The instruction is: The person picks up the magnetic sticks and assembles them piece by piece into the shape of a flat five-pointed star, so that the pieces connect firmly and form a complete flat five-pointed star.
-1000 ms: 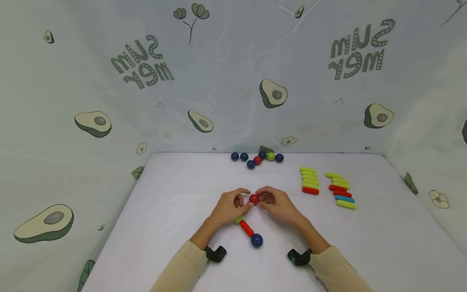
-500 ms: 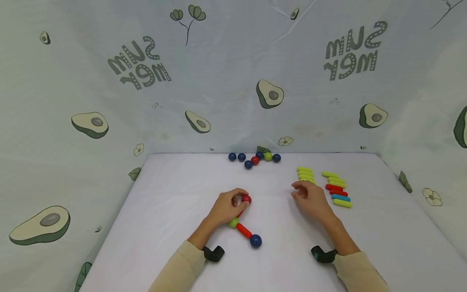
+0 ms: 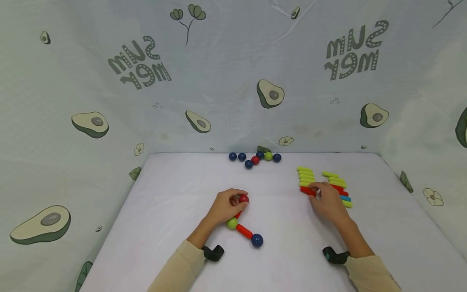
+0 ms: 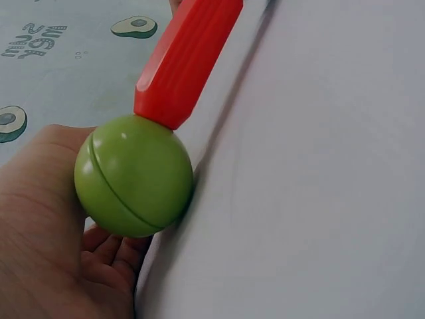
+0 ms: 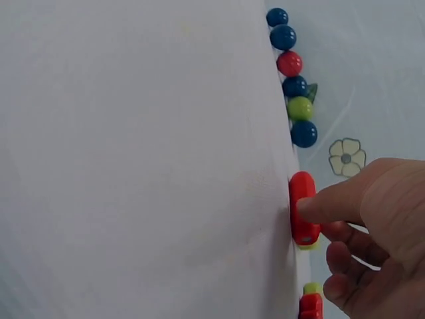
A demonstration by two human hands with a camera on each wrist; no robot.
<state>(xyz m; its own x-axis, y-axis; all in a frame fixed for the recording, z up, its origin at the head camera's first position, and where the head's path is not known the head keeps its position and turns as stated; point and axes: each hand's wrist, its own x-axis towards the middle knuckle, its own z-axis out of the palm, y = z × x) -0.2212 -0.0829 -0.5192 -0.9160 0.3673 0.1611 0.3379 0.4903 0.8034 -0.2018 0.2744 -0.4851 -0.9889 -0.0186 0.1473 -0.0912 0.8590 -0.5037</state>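
My left hand (image 3: pixel 223 209) pinches a red ball (image 3: pixel 243 198) at the far end of a joined chain. From that ball a red stick (image 3: pixel 238 215), partly hidden by the hand, runs to a green ball (image 3: pixel 232 223). A second red stick (image 3: pixel 244 231) links the green ball to a dark blue ball (image 3: pixel 257 240) nearest me. My right hand (image 3: pixel 328 205) pinches the right end of a loose red stick (image 3: pixel 305 190), at the front of a column of yellow-green sticks (image 3: pixel 306 175). In the right wrist view the thumb lies on that red stick (image 5: pixel 303 189).
Several loose balls, blue, red and green, lie along the table's back edge, including a red ball (image 3: pixel 255 160) and a green ball (image 3: pixel 268 156). Right of my right hand is another column of sticks with a blue stick (image 3: pixel 345 198), partly covered by the hand. A patterned cloth (image 3: pixel 233 81) rises behind the table.
My right hand has left the red ball, moved right to the stick column and taken the red stick's end. My left hand still holds the red ball, shifted slightly left with the chain.
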